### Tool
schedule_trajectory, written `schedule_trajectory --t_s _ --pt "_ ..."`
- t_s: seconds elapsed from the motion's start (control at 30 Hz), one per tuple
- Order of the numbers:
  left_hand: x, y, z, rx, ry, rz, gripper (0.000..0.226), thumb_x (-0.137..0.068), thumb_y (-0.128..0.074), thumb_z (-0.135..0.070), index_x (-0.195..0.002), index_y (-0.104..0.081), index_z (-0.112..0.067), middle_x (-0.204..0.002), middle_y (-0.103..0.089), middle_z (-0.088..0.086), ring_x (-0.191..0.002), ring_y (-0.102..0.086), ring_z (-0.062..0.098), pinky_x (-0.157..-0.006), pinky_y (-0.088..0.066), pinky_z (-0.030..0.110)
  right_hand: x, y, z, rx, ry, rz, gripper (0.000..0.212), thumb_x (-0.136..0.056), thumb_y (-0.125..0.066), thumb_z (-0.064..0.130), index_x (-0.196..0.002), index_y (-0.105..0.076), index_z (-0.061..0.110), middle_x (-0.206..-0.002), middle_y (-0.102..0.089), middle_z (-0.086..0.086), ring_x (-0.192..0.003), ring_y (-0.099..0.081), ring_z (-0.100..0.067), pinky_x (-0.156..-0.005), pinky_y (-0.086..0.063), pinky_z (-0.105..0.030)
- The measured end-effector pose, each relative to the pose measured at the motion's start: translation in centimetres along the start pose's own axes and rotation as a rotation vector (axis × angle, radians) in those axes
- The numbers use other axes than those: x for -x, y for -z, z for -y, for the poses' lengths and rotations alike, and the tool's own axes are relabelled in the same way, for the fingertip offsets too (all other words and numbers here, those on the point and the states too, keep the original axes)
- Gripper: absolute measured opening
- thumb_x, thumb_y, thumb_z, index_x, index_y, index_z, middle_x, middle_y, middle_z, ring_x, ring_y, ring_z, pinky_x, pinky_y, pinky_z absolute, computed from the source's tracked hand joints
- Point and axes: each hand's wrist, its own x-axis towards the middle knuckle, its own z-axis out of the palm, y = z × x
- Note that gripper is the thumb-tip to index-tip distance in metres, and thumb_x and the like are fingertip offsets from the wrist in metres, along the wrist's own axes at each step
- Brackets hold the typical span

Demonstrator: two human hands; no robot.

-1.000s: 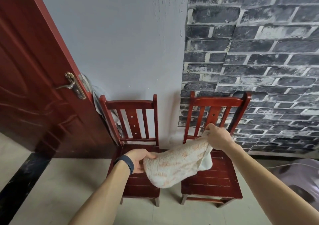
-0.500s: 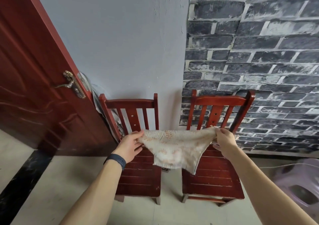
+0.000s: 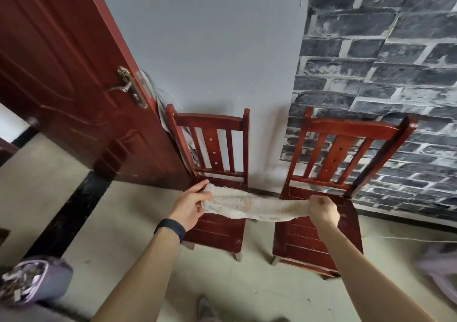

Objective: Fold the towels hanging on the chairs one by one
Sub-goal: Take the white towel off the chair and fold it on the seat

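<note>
The left hand point(image 3: 191, 204) and right hand point(image 3: 322, 209) each pinched an end of the towel point(image 3: 254, 206), stretched taut. A slipping end would likely have dropped it, spoiling the fold.

The ends of the towel point(image 3: 254, 206) are buried in the left hand point(image 3: 191, 205) and the right hand point(image 3: 322, 210). A grey cloth point(image 3: 162, 104) is mostly hidden behind the door point(image 3: 61, 74) and the left chair point(image 3: 210, 124). A blurred lilac thing point(image 3: 440, 272) is cut off by the right edge, and a lilac container point(image 3: 32, 282) by the left.

Cream towel point(image 3: 254, 206) (faint orange print there), left chair point(image 3: 210, 121) and right chair point(image 3: 351, 128) both red-brown, charcoal brick-pattern wallpaper point(image 3: 383, 62) with white mortar, dark wristband point(image 3: 170, 227).
</note>
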Motion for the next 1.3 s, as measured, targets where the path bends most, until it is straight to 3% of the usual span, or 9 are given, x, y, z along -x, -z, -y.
schedule_trajectory --t_s 0.07,0.17,0.33,0.4,0.53,0.67,0.83,1.13,1.3 --pt "0.8 0.7 1.2 0.02 0.02 -0.022 0.04 -0.091 -0.055 0.002 -0.12 -0.066 -0.023 -0.107 -0.062 -0.006 -0.083 -0.057 0.008 -0.078 -0.045 0.021 0.9 -0.8 -1.2 0.029 0.074 0.133 0.026 -0.097 -0.055 0.021 -0.119 -0.069 0.019 -0.114 -0.069 -0.005 -0.084 -0.062 -0.017 -0.07 -0.049 -0.026" --pt "1.7 3.4 3.6 -0.079 -0.004 -0.093 0.038 -0.088 -0.058 -0.005 -0.114 -0.068 -0.031 -0.12 -0.059 -0.005 -0.117 -0.048 0.015 -0.112 -0.033 0.035 2.4 -1.5 -3.7 0.199 0.272 0.247 0.029 -0.098 -0.053 0.011 -0.117 -0.072 0.02 -0.115 -0.072 0.0 -0.091 -0.061 -0.013 -0.075 -0.046 -0.017" --pt "3.5 8.4 7.5 -0.363 -0.134 -0.306 0.032 -0.08 -0.072 0.001 -0.104 -0.076 -0.02 -0.095 -0.074 -0.005 -0.092 -0.067 0.011 -0.08 -0.053 0.015 4.6 -3.2 -7.3 0.385 0.388 0.3 0.027 -0.097 -0.058 0.017 -0.119 -0.072 0.018 -0.119 -0.069 -0.004 -0.096 -0.064 -0.018 -0.084 -0.043 -0.008" --pt "3.1 10.5 8.6 -0.657 -0.184 -0.32 0.028 -0.08 -0.073 -0.005 -0.102 -0.078 -0.021 -0.094 -0.075 -0.007 -0.093 -0.068 0.013 -0.086 -0.055 0.024 5.7 -4.6 -8.0 0.421 0.46 0.373 0.031 -0.089 -0.07 0.014 -0.12 -0.072 0.014 -0.114 -0.066 -0.005 -0.087 -0.06 -0.013 -0.077 -0.039 -0.002" --pt "0.0 15.1 8.9 -1.379 -0.28 -0.354 0.024 -0.076 -0.07 -0.03 -0.098 -0.079 -0.034 -0.093 -0.074 -0.007 -0.086 -0.066 0.018 -0.075 -0.055 0.034 5.5 -8.3 -8.5 0.549 0.552 0.385 0.023 -0.087 -0.073 0.009 -0.11 -0.076 0.011 -0.104 -0.068 -0.009 -0.087 -0.069 -0.031 -0.076 -0.056 -0.036" --pt "-5.7 16.7 6.9 -1.804 -0.366 -0.322 0.017 -0.082 -0.067 -0.046 -0.086 -0.077 -0.032 -0.08 -0.069 -0.005 -0.078 -0.06 0.023 -0.063 -0.045 0.029 2.5 -13.1 -5.9 0.693 0.579 0.367 0.02 -0.094 -0.062 0.01 -0.11 -0.074 0.012 -0.101 -0.067 -0.013 -0.086 -0.068 -0.038 -0.073 -0.055 -0.042" --pt "-16.7 17.2 3.5 -1.682 -0.218 -0.237 0.033 -0.087 -0.058 -0.057 -0.074 -0.056 -0.027 -0.084 -0.064 -0.004 -0.082 -0.062 0.025 -0.064 -0.044 0.029 -3.4 -21.0 -2.2 0.745 0.296 0.378 0.026 -0.097 -0.051 0.024 -0.116 -0.069 0.023 -0.104 -0.073 -0.012 -0.092 -0.067 -0.037 -0.072 -0.053 -0.036" --pt "-41.2 17.5 2.7 -1.294 -0.097 -0.165 0.024 -0.088 -0.06 -0.048 -0.087 -0.065 -0.025 -0.089 -0.07 0.0 -0.088 -0.065 0.027 -0.069 -0.051 0.03 -16.6 -36.9 -0.8 0.452 -0.039 0.216 0.029 -0.097 -0.05 0.022 -0.12 -0.065 0.013 -0.102 -0.073 -0.013 -0.084 -0.07 -0.028 -0.069 -0.056 -0.033" --pt "-46.9 17.7 3.9 -1.017 -0.053 -0.176 0.029 -0.091 -0.062 -0.039 -0.117 -0.058 -0.029 -0.098 -0.071 -0.007 -0.093 -0.069 0.022 -0.086 -0.054 0.03 -18.5 -40.1 -0.9 0.262 -0.122 0.155 0.057 -0.094 -0.054 0.013 -0.147 -0.041 0.028 -0.099 -0.068 0.001 -0.084 -0.07 -0.022 -0.065 -0.054 -0.031"
